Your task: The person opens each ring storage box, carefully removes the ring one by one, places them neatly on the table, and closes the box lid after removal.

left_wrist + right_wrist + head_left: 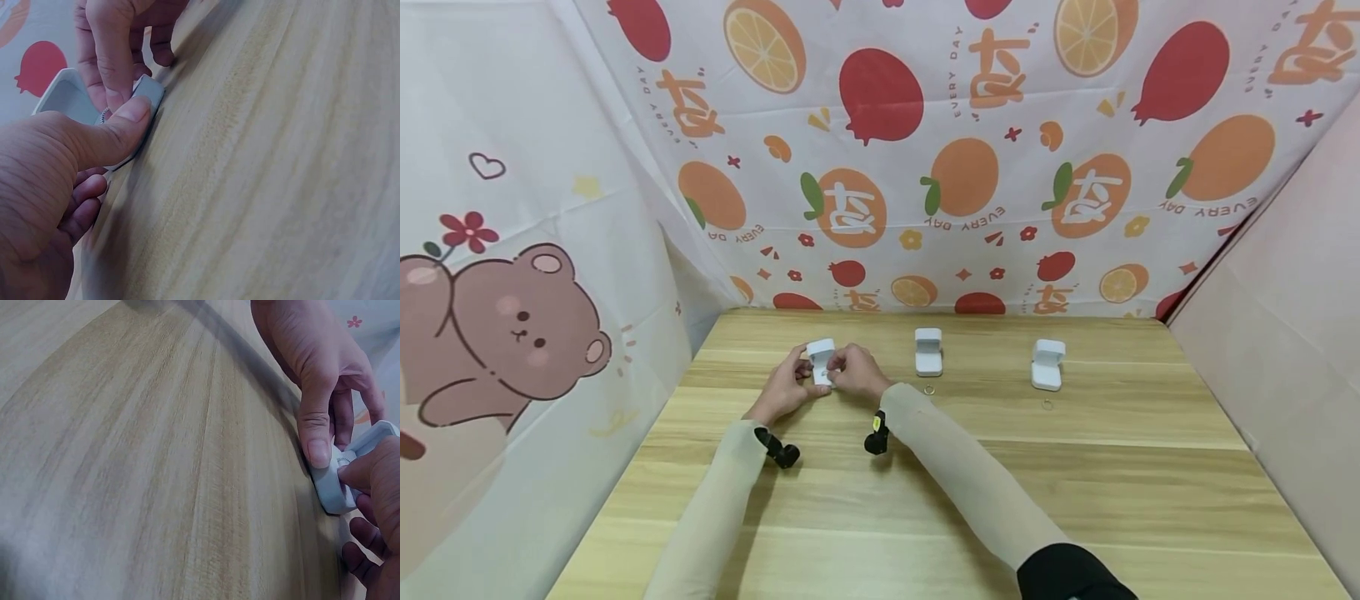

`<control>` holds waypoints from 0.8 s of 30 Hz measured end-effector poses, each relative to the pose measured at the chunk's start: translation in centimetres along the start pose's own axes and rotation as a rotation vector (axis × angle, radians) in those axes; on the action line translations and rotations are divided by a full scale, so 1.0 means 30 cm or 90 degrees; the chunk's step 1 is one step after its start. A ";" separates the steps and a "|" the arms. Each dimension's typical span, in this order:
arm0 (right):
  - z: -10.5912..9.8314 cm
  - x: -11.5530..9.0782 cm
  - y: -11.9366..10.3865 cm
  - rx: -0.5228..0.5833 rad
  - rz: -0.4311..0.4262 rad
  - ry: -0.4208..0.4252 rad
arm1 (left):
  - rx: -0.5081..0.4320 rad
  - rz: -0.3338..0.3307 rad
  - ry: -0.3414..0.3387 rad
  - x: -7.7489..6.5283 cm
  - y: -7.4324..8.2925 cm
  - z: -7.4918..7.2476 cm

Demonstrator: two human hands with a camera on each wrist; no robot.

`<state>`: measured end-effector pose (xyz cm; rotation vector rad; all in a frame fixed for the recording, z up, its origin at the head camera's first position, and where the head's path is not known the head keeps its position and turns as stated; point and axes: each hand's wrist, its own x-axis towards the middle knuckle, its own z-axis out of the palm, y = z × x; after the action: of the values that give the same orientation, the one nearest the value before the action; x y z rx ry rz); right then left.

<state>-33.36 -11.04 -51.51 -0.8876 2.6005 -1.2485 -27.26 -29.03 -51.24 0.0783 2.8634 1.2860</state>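
At the left of the table, my left hand (pixel 785 385) holds a small white ring box (pixel 820 347) whose lid stands raised. In the left wrist view its thumb lies along the front of the box base (pixel 150 89). My right hand (pixel 861 372) reaches into the box from the right, fingertips at the cushion. Between those fingertips a silver ring (pixel 105 115) with a beaded band shows in part. The right wrist view also shows the ring (pixel 343 460) standing in the box, partly hidden by the right thumb.
Two more open white ring boxes stand along the back of the table, a middle box (pixel 928 353) and a right box (pixel 1047 365). In front of each lies a ring, the middle ring (pixel 929 390) and the right ring (pixel 1047 405). A fruit-print cloth (pixel 955 250) hangs behind.
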 end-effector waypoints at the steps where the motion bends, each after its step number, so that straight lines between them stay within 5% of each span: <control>1: 0.001 0.002 0.001 0.000 0.000 0.000 | 0.003 -0.001 0.000 0.001 0.000 0.000; 24: -0.006 0.005 -0.019 0.021 0.031 -0.021 | 0.004 0.003 0.008 0.004 -0.009 0.003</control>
<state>-33.28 -11.28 -50.96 -0.8266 2.5531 -1.2502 -27.38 -29.13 -51.49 0.0763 2.8797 1.2836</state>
